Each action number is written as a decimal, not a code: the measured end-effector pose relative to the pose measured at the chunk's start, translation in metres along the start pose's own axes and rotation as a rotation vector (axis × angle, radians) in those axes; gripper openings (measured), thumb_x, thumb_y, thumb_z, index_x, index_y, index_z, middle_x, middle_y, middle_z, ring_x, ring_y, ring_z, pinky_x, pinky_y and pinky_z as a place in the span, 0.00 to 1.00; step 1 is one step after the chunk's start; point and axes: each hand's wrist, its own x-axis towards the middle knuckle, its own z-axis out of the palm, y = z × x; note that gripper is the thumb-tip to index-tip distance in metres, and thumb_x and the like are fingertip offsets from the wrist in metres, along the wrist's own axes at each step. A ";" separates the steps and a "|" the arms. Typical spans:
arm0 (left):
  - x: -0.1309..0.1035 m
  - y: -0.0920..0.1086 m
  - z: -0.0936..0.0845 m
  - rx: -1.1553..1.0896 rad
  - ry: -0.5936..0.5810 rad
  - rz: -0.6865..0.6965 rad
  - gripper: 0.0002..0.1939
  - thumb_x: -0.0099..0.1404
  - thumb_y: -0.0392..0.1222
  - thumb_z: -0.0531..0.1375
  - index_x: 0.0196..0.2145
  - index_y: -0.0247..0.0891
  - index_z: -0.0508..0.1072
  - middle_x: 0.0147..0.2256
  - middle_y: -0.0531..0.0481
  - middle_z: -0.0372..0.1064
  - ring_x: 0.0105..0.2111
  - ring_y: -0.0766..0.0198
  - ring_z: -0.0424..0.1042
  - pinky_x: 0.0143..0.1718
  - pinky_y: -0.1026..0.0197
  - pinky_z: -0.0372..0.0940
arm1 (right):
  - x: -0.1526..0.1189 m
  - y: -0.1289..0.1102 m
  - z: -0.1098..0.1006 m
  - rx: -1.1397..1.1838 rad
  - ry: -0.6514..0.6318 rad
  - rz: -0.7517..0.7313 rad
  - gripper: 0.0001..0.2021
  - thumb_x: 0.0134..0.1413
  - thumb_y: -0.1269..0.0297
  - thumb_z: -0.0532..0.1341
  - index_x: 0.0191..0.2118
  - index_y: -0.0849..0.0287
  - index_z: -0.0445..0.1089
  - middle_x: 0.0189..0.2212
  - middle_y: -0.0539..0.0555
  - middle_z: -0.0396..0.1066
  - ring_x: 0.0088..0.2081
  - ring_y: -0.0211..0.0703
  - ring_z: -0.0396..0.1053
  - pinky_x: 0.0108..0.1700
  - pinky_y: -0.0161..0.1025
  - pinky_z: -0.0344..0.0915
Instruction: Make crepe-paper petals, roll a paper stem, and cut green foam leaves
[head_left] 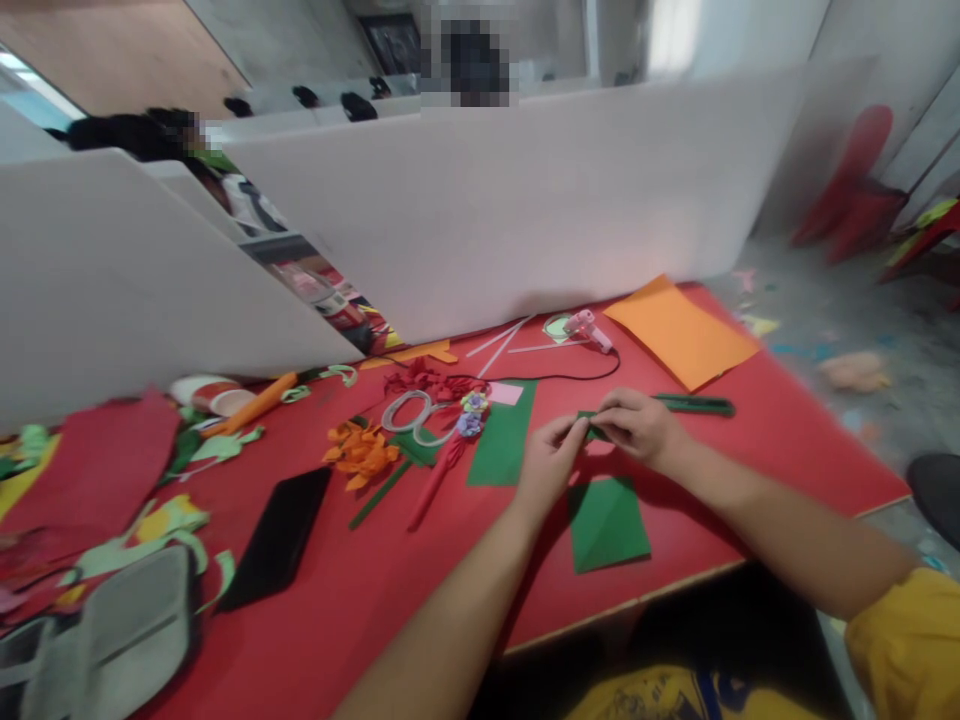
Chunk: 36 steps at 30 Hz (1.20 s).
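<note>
A small piece of green paper (592,428) is pinched between both hands above the red table (360,640). My left hand (551,455) grips its left side with thumb and fingers. On the right side, the fingers of my right hand (637,425) close over it and hide part of it. Below the hands lies a green paper square (611,535) with crease lines. A larger green sheet (499,445) is left of my left hand. Just beyond my right wrist rests a green cutter knife (701,404).
Scissors (409,412), an orange paper flower (360,452) and a black tablet or phone (277,535) lie leftward. A pink glue gun (591,328) with a cord and an orange sheet (679,335) are toward the back. White partitions (525,200) stand behind. A grey case (112,630) sits front left.
</note>
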 end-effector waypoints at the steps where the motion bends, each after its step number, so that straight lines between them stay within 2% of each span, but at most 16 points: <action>1: 0.000 0.000 0.000 0.009 0.008 0.009 0.19 0.72 0.54 0.62 0.30 0.37 0.78 0.26 0.52 0.70 0.29 0.62 0.67 0.33 0.61 0.61 | 0.000 -0.001 0.000 -0.003 0.004 -0.007 0.09 0.70 0.70 0.62 0.45 0.53 0.81 0.39 0.56 0.76 0.40 0.45 0.76 0.44 0.41 0.77; 5: 0.000 0.002 -0.001 0.054 0.026 0.057 0.18 0.72 0.52 0.61 0.30 0.38 0.79 0.27 0.51 0.72 0.30 0.61 0.69 0.36 0.60 0.63 | 0.002 -0.008 -0.002 0.018 0.036 -0.038 0.09 0.70 0.69 0.63 0.45 0.53 0.81 0.39 0.56 0.77 0.40 0.45 0.76 0.44 0.41 0.76; 7: 0.000 0.004 -0.001 0.080 0.038 0.090 0.19 0.73 0.51 0.61 0.28 0.38 0.78 0.27 0.50 0.72 0.30 0.61 0.69 0.35 0.60 0.63 | 0.003 -0.014 -0.004 0.049 0.069 0.015 0.07 0.67 0.68 0.65 0.46 0.54 0.81 0.40 0.57 0.78 0.41 0.47 0.77 0.45 0.42 0.76; 10: 0.000 0.005 -0.003 0.112 0.072 0.148 0.19 0.74 0.49 0.60 0.27 0.38 0.78 0.28 0.50 0.73 0.31 0.61 0.70 0.36 0.60 0.63 | 0.006 -0.018 -0.005 0.120 0.114 0.207 0.08 0.62 0.65 0.69 0.46 0.55 0.81 0.40 0.57 0.79 0.41 0.47 0.77 0.44 0.43 0.75; 15: 0.001 0.002 -0.004 0.156 0.080 0.247 0.17 0.75 0.47 0.60 0.29 0.39 0.79 0.29 0.50 0.74 0.32 0.61 0.71 0.37 0.60 0.64 | 0.008 -0.010 -0.004 0.341 0.071 0.550 0.06 0.58 0.61 0.70 0.37 0.56 0.83 0.32 0.55 0.81 0.34 0.46 0.78 0.38 0.40 0.72; 18: 0.002 0.000 -0.004 0.167 0.078 0.277 0.17 0.75 0.46 0.60 0.29 0.40 0.78 0.29 0.50 0.73 0.32 0.61 0.70 0.36 0.60 0.63 | 0.008 -0.005 -0.004 0.420 0.074 0.656 0.08 0.55 0.58 0.72 0.35 0.57 0.84 0.32 0.55 0.82 0.34 0.46 0.78 0.38 0.41 0.72; 22: 0.002 0.002 -0.004 0.150 0.082 0.267 0.17 0.74 0.46 0.60 0.28 0.40 0.77 0.28 0.51 0.72 0.31 0.61 0.69 0.36 0.60 0.63 | 0.008 -0.004 -0.005 0.430 0.077 0.668 0.08 0.53 0.57 0.73 0.34 0.56 0.85 0.30 0.55 0.81 0.32 0.45 0.76 0.36 0.40 0.69; 30: 0.002 0.005 -0.004 0.125 0.078 0.216 0.15 0.73 0.46 0.61 0.29 0.40 0.79 0.30 0.49 0.74 0.33 0.60 0.72 0.38 0.60 0.65 | 0.006 -0.005 -0.004 0.405 0.106 0.592 0.08 0.55 0.57 0.74 0.33 0.56 0.85 0.27 0.54 0.80 0.29 0.43 0.74 0.33 0.40 0.68; 36: 0.002 0.005 -0.004 0.098 0.055 0.198 0.14 0.72 0.46 0.61 0.31 0.40 0.81 0.32 0.48 0.76 0.35 0.60 0.73 0.38 0.61 0.66 | 0.005 -0.003 -0.002 0.395 0.139 0.579 0.07 0.54 0.57 0.75 0.33 0.55 0.86 0.27 0.55 0.80 0.29 0.44 0.75 0.33 0.41 0.69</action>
